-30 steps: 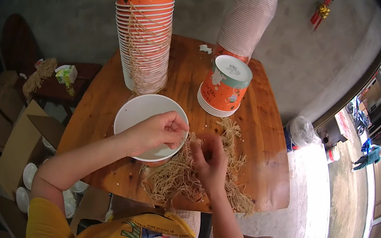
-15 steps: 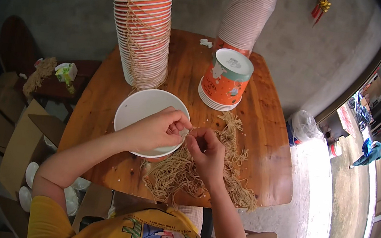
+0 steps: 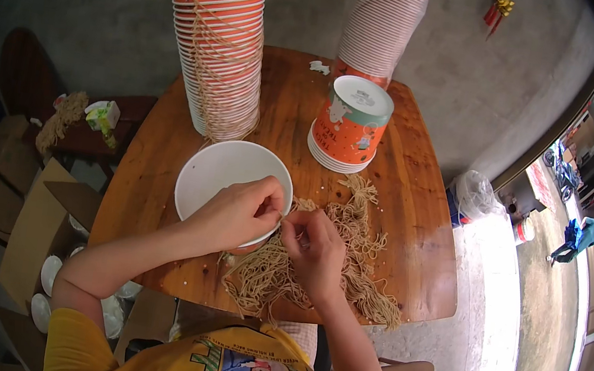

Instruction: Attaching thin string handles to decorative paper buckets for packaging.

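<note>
Heap of tan tangled string [image 3: 361, 269] lies below my nearer right hand [image 3: 318, 254], which pinches, on what I cannot tell; my left hand [image 3: 239, 214], grip hidden, curls over white round paper bucket [image 3: 212, 176].

Left hand [image 3: 242, 212] beside right hand [image 3: 316, 253], curled

Two hands [image 3: 237, 211] [image 3: 314, 252], three bucket stacks [image 3: 216, 62] [image 3: 349, 136] [image 3: 383, 28] (plus one bucket [image 3: 200, 180])

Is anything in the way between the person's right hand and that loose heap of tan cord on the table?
Nothing visible is. The right hand is over the heap of tan cord. The left hand is over the white-lined bucket, off to the left.
</note>
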The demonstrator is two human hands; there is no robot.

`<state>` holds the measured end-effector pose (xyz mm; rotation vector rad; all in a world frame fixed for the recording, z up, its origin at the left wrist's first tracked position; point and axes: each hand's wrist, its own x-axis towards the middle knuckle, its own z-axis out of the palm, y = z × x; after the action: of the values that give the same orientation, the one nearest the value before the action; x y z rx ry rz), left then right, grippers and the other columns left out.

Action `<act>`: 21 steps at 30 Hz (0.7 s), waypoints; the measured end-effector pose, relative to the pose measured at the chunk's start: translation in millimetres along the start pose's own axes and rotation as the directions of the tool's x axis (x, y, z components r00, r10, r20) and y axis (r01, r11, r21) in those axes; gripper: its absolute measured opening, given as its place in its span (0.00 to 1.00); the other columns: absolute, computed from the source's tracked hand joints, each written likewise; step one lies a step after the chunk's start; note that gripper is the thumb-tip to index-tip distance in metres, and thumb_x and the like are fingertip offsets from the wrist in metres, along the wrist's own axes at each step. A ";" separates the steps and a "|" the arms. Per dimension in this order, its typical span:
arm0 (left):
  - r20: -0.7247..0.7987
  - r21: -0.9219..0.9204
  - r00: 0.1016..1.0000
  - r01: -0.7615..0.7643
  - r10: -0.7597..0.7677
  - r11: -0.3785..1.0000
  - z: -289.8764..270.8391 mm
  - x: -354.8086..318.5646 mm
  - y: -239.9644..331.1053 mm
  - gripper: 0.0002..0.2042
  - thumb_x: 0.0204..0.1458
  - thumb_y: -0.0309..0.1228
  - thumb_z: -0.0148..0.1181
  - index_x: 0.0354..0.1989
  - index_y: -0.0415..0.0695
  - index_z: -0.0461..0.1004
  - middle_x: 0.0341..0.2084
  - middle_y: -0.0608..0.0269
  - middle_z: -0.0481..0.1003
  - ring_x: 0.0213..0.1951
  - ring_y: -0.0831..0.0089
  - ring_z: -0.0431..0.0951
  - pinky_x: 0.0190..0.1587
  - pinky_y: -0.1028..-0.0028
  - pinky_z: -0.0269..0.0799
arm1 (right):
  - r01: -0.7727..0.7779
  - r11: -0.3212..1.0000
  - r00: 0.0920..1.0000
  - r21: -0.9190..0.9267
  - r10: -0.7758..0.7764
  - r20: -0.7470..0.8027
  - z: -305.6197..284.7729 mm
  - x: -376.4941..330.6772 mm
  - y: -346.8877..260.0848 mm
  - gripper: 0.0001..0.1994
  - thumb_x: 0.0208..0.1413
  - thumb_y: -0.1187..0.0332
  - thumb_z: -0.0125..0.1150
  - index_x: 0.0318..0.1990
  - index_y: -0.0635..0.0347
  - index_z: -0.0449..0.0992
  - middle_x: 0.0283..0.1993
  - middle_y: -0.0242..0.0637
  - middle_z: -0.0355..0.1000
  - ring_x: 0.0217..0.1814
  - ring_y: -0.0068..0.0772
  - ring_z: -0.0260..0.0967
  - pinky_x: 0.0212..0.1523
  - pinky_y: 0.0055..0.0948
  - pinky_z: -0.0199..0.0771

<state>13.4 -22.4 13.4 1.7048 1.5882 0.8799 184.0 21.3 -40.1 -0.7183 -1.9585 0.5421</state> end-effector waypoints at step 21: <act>-0.090 -0.136 0.996 0.008 -0.021 0.991 2.6 -4.6 -7.4 0.05 0.55 0.24 0.56 0.35 0.38 0.66 0.27 0.63 0.74 0.31 0.76 0.75 0.35 0.73 0.72 | 0.196 0.976 0.981 -0.093 -0.196 0.005 1.1 5.2 -1.1 0.09 0.45 0.77 0.68 0.31 0.58 0.72 0.28 0.35 0.72 0.28 0.38 0.72 0.28 0.33 0.72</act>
<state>11.1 -26.6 5.6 1.5763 1.5599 1.0469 180.8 24.1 -36.6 -0.5743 -2.0340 0.3306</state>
